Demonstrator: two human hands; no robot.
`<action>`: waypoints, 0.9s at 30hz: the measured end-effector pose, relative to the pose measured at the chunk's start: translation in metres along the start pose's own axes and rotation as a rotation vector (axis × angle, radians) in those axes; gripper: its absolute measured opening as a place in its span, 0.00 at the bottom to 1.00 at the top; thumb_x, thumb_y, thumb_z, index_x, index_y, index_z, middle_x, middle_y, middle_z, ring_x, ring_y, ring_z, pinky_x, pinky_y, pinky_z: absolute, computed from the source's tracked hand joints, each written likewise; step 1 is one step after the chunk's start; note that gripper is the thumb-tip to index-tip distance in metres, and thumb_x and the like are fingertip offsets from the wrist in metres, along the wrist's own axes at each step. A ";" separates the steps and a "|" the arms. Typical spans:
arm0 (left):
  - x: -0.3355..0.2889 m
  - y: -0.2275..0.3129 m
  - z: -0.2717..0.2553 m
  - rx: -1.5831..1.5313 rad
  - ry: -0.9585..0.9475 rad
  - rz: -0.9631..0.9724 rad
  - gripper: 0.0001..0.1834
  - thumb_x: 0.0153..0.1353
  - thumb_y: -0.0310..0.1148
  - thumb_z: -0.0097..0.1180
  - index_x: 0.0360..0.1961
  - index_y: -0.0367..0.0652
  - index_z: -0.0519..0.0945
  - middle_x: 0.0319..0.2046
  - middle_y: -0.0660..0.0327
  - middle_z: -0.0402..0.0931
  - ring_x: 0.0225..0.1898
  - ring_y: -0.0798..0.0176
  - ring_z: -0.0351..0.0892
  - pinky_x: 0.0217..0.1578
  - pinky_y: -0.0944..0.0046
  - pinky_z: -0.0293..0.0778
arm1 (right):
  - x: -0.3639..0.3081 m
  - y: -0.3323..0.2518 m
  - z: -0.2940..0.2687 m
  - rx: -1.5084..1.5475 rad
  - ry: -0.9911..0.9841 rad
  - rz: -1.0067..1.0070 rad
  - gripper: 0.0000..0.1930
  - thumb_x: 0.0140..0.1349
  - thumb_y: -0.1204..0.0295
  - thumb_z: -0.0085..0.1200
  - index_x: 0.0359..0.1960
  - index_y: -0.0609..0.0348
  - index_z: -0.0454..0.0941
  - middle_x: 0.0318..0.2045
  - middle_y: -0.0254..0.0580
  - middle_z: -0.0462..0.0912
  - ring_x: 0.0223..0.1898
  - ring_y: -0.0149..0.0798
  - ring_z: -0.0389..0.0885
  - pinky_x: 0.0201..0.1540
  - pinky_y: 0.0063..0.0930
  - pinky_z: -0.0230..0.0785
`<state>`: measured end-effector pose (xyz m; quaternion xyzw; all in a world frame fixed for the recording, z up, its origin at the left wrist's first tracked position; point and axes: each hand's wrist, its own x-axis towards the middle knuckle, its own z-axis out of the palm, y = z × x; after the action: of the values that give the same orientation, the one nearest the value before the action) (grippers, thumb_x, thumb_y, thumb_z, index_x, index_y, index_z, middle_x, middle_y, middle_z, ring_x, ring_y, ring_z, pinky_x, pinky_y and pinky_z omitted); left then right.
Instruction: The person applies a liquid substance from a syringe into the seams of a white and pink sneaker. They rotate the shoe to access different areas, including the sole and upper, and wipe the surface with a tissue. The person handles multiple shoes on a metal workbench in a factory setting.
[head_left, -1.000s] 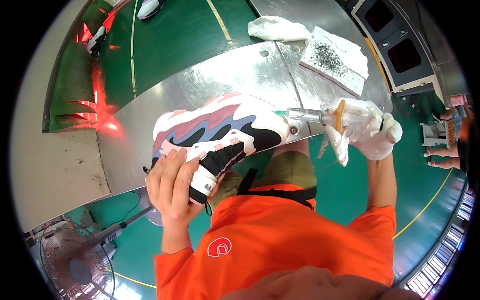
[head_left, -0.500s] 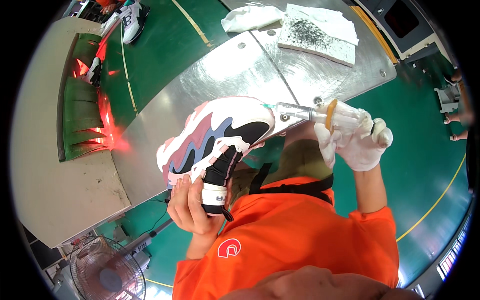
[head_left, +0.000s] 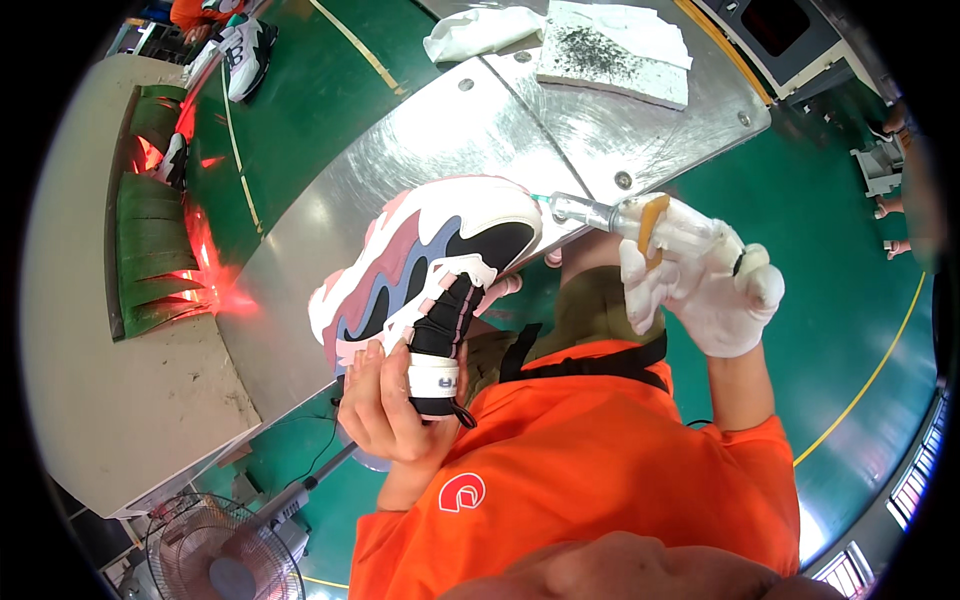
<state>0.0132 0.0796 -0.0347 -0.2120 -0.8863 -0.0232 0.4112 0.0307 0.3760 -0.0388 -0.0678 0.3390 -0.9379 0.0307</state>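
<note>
A chunky sneaker [head_left: 425, 275] in white, mauve, blue and black lies tilted on its side over the metal table, toe pointing up and to the right. My bare left hand [head_left: 392, 405] grips it by the heel and collar, the fingers wrapped round the back. In my right hand [head_left: 715, 280], which wears a white glove, is a clear syringe [head_left: 588, 212] with a tan band round its barrel end. Its thin green tip meets the edge of the sole at the toe, or comes very close to it. The palm side of my right hand is partly hidden.
A speckled white slab [head_left: 610, 55] and a white cloth [head_left: 480, 32] lie at the table's [head_left: 420, 130] far end. On the left, a machine opening with green flaps [head_left: 155, 250] glows red. A fan [head_left: 225, 550] stands at the lower left. Another sneaker [head_left: 247, 55] is far off.
The whole view has shifted slightly. The syringe tip stays at the toe edge, and my left hand keeps its hold on the sneaker's heel.
</note>
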 end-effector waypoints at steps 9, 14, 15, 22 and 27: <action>0.020 -0.008 -0.007 -0.084 -0.094 -0.037 0.26 0.45 0.45 0.74 0.41 0.40 0.82 0.40 0.55 0.81 0.40 0.53 0.80 0.44 0.58 0.76 | 0.006 -0.003 0.055 -0.363 0.279 0.218 0.60 0.29 0.42 0.74 0.58 0.81 0.65 0.36 0.58 0.78 0.30 0.49 0.85 0.32 0.34 0.81; 0.047 -0.019 -0.007 -0.215 -0.204 -0.049 0.27 0.43 0.39 0.76 0.44 0.41 0.81 0.41 0.56 0.80 0.41 0.52 0.79 0.40 0.58 0.72 | 0.001 0.008 0.038 -0.227 0.067 0.144 0.46 0.28 0.81 0.58 0.60 0.78 0.64 0.44 0.55 0.78 0.42 0.46 0.83 0.47 0.35 0.76; 0.053 -0.022 -0.010 -0.229 -0.234 -0.060 0.28 0.42 0.38 0.76 0.45 0.41 0.80 0.42 0.57 0.80 0.41 0.52 0.78 0.39 0.57 0.71 | 0.004 0.008 0.033 -0.210 -0.031 0.152 0.48 0.27 0.82 0.59 0.62 0.76 0.63 0.45 0.53 0.77 0.44 0.45 0.82 0.50 0.34 0.75; 0.096 -0.042 0.005 -0.362 -0.369 -0.137 0.28 0.39 0.38 0.76 0.41 0.41 0.79 0.33 0.57 0.75 0.35 0.52 0.75 0.37 0.57 0.71 | 0.005 0.044 0.003 -0.219 -0.210 0.058 0.55 0.30 0.81 0.70 0.67 0.72 0.54 0.50 0.50 0.73 0.47 0.42 0.78 0.54 0.36 0.71; 0.116 -0.056 0.018 -0.467 -0.544 -0.275 0.28 0.39 0.39 0.78 0.40 0.38 0.80 0.32 0.59 0.74 0.34 0.56 0.76 0.36 0.62 0.72 | 0.006 0.074 -0.020 -0.303 -0.285 0.012 0.53 0.36 0.83 0.70 0.68 0.70 0.53 0.49 0.48 0.72 0.48 0.36 0.74 0.51 0.29 0.71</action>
<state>-0.0883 0.0744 0.0464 -0.1777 -0.9540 -0.2221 0.0948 0.0221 0.3312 -0.1007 -0.2015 0.4688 -0.8569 0.0733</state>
